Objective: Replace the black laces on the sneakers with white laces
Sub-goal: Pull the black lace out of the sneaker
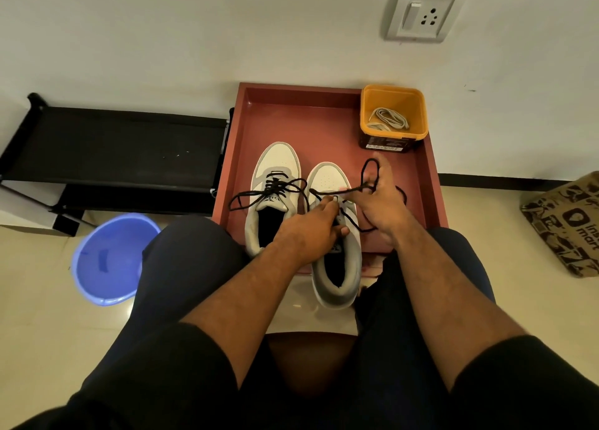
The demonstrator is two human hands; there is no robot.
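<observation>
Head view looks down past my knees at the red tray point(431, 177) on the floor, which carries both sneakers and, at its two o'clock corner, the yellow tub point(418, 112) with the white laces point(390, 119) coiled inside. At nine o'clock of the tray stand a black rack point(123, 144) and, below it, a blue basin point(107, 258). The left sneaker point(278, 167) sits fully laced with its bow undone, loose ends trailing. The right sneaker point(337, 258) lies nearer me, heel hanging off the tray's six o'clock edge. My left hand point(311, 225) steadies its tongue, fingers curled onto the eyelet area. My right hand point(382, 199) pinches the black lace point(353, 189), drawn taut toward three o'clock with a slack loop above my fingers. The lace is thin, round and limp, so I judge it best to pull one eyelet row at a time, keeping the shoe pinned, rather than yanking the whole length.
</observation>
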